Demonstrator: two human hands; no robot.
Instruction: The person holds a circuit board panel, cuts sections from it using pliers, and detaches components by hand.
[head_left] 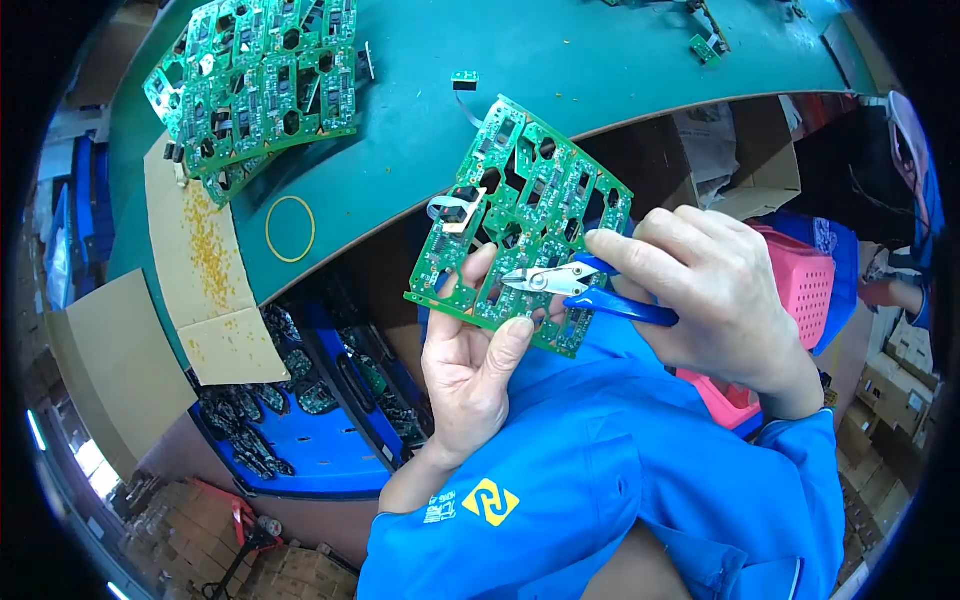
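My left hand (466, 375) grips a green circuit board panel (530, 205) by its lower edge, thumb on the near face and fingers behind. The panel is tilted up and has several cut-outs and small dark parts. A ribbon cable (447, 207) with a small connector part stands off its left side. My right hand (705, 285) is closed round blue-handled cutting pliers (625, 303). Their pointed jaws lie over the lower middle of the panel; whether they touch it I cannot tell.
Stacked circuit board panels (265, 85) lie on the green table (420, 130) at upper left. Beside them are a cardboard strip (205, 270) with yellow bits and a yellow rubber band (290, 229). Below stands a blue bin (320, 440) with dark parts; a pink basket (800, 285) is at right.
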